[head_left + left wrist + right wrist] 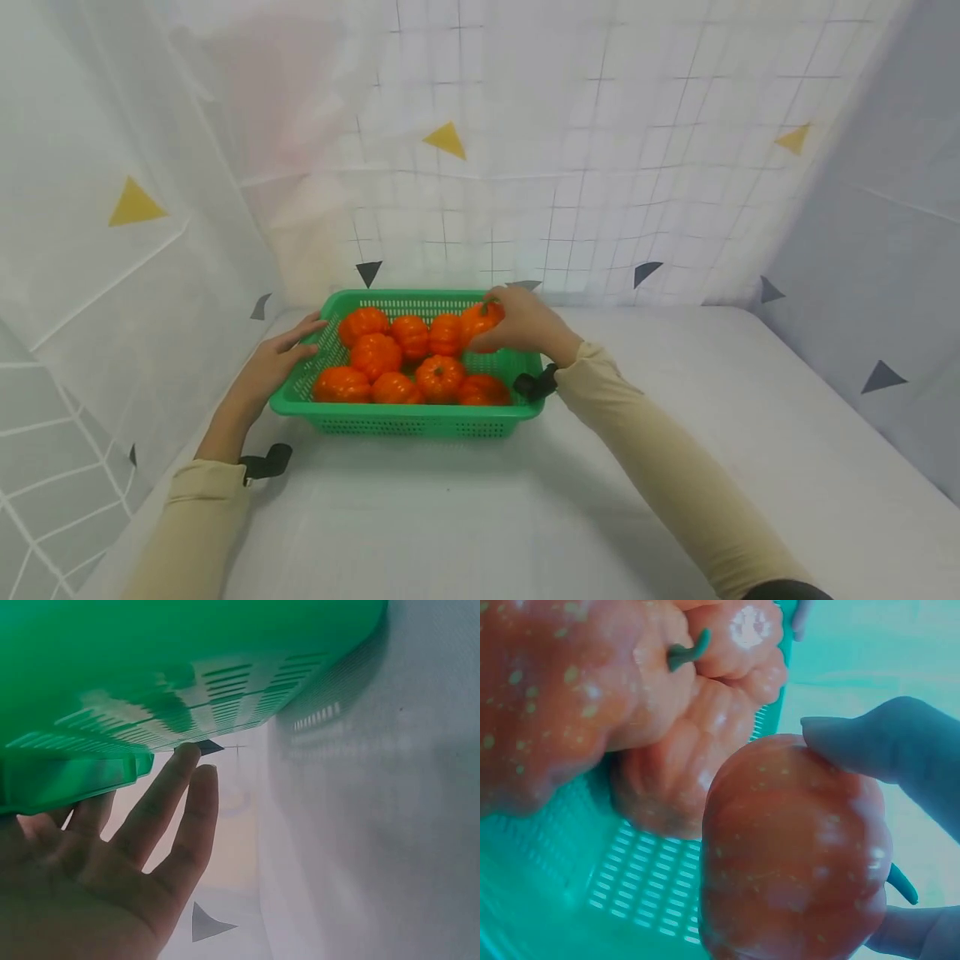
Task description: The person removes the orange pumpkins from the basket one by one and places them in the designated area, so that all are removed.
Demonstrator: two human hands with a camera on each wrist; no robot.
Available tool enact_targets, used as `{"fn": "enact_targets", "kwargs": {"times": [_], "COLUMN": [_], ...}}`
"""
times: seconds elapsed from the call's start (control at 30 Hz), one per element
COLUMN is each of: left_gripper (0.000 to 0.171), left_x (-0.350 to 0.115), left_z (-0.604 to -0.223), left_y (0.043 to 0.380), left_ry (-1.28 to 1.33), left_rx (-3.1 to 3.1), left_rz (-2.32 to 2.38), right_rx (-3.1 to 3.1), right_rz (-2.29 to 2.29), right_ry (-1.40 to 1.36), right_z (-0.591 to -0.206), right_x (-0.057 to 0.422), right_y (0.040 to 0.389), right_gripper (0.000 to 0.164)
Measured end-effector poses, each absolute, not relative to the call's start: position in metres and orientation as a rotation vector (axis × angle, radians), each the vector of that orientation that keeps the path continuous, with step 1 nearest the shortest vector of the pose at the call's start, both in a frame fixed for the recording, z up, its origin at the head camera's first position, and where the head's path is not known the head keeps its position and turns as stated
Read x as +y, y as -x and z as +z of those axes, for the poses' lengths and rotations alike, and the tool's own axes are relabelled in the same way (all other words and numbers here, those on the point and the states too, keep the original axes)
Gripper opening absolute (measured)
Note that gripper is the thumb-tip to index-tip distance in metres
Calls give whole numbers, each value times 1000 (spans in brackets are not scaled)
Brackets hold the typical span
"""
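White tabletop [675, 483], held pumpkin [473, 326] stem-up.

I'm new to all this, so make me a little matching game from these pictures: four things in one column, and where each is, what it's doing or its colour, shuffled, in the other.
Column one
1. Left hand
2. Right hand
3. Basket
4. Sleeves

Column two
A. Beige
B. Gripping an orange pumpkin
C. Green, with slotted walls
D. At the basket's left end, as the head view shows it

Right pairs: 1-D, 2-B, 3-C, 4-A
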State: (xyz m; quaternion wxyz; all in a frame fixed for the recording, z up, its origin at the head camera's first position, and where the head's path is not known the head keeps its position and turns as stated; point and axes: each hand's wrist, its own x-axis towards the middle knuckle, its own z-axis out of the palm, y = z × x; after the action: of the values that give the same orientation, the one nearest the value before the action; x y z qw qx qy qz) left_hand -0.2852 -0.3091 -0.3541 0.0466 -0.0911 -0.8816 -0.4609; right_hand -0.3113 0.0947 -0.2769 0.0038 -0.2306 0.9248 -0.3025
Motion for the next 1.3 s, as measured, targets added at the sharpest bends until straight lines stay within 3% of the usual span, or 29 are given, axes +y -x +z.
{"fn": "enact_targets", "kwargs": {"times": [0.2, 0.5, 1.03, 1.3], "left_gripper": [54, 54, 54, 54], "left_x": [-309, -311, -311, -310], "left_z": [-354, -354, -355, -352], "left_y": [283, 285, 283, 281], "left_ry": [279, 272, 310, 332], "left_rx": [-2684, -2699, -2686, -2674], "left_rz": [-1412, -1395, -1421, -1433], "right_rx": [2914, 2935, 2972, 2970], "right_rz": [-1027, -1100, -1176, -1211], "right_ry": [709, 660, 508, 468], "right_z": [-274, -278, -283, -275], "right_x": [110, 134, 158, 166], "right_y": [306, 298, 287, 287], "right_gripper": [63, 77, 67, 69]}}
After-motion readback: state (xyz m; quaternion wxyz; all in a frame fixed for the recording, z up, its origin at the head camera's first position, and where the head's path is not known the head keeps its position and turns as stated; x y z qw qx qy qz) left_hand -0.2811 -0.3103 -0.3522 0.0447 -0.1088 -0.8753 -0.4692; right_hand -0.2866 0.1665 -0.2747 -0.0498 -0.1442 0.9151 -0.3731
